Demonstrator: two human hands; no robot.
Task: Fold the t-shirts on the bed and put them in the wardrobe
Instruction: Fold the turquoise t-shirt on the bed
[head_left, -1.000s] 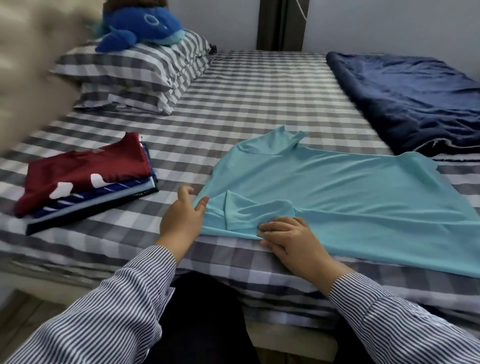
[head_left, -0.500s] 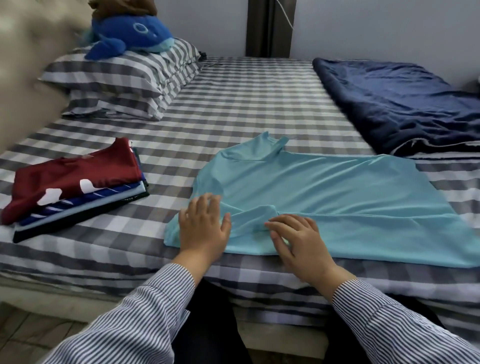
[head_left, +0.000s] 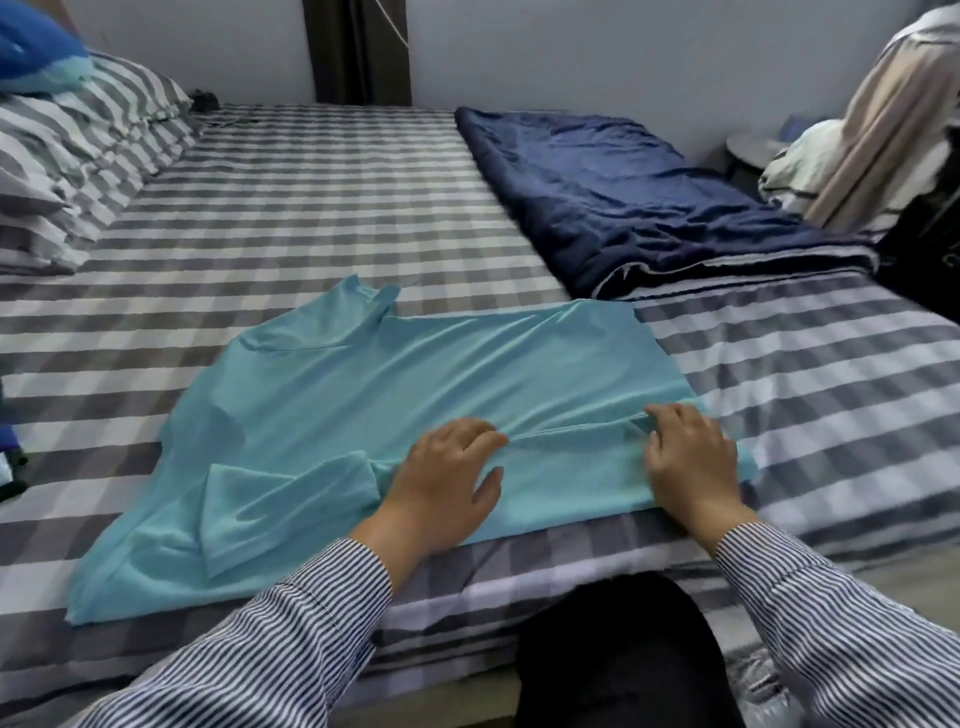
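Note:
A light blue t-shirt (head_left: 389, 395) lies spread on the checked bed (head_left: 311, 197), collar to the far left, one sleeve folded in at the near left. My left hand (head_left: 447, 473) rests on the shirt's near middle with fingers curled into a raised fold. My right hand (head_left: 691, 457) sits near the hem corner, its fingers curled on the same ridge of fabric. The ridge runs taut between both hands. Only a sliver of the folded stack (head_left: 6, 457) shows at the left edge.
Striped pillows (head_left: 78, 156) and a blue plush toy (head_left: 31, 57) lie at the far left. A navy quilt (head_left: 649, 208) is folded at the back right. Hanging striped clothes (head_left: 857, 145) stand beyond the bed's right side.
Both hands have moved right along the shirt's near edge, from the sleeve toward the hem. The view has turned right, so the folded stack has slid almost out of frame.

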